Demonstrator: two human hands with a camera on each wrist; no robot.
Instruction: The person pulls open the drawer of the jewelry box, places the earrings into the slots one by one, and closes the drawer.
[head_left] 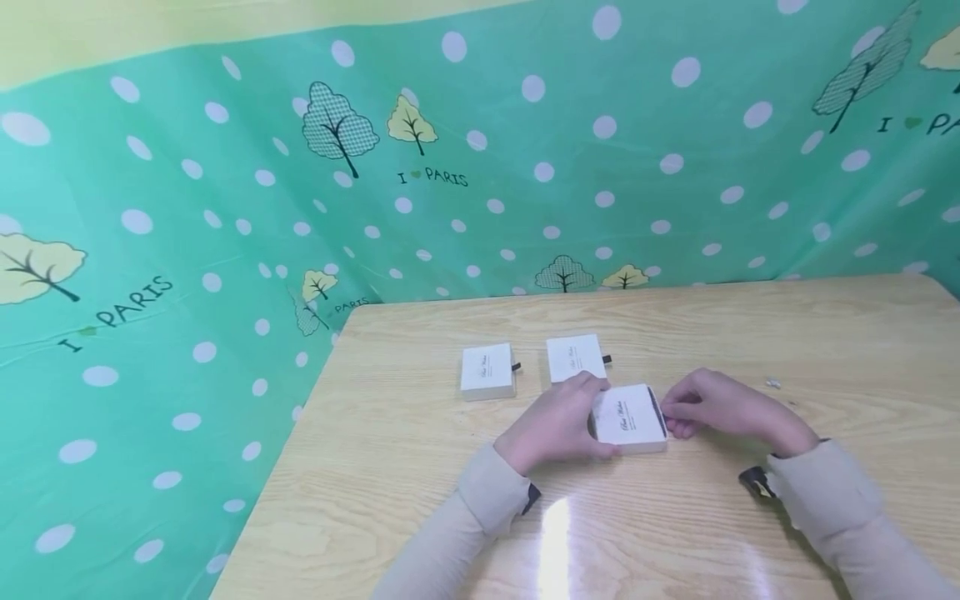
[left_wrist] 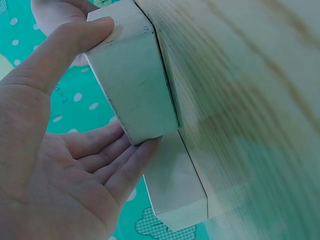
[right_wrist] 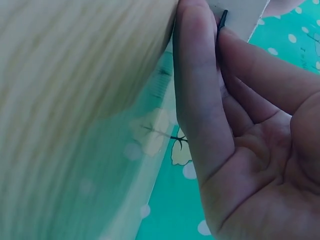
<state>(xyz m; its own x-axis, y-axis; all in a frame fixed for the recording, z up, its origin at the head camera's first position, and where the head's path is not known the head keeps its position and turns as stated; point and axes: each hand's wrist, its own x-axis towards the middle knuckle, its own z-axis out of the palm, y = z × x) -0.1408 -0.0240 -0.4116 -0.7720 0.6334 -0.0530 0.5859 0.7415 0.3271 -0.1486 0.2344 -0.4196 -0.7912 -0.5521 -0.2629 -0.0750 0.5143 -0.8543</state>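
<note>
A small white drawer-style gift box (head_left: 626,417) with "Best Wishes" printed on top lies on the table. My left hand (head_left: 558,421) grips it by its two opposite sides; in the left wrist view the thumb presses one side of the box (left_wrist: 132,85) and the fingertips the other. At the box's right end, a dark strip shows along the opening. There my right hand (head_left: 708,404) pinches a black ribbon pull tab (right_wrist: 222,21) between thumb and fingers, seen in the right wrist view. The inside of the box is hidden.
Two similar white boxes stand further back: one box (head_left: 486,369) at the left, another box (head_left: 573,357) just behind the held one, each with a black tab on its right. Small whitish bits (head_left: 772,382) lie on the wooden table (head_left: 390,433). A green dotted cloth (head_left: 487,167) hangs behind.
</note>
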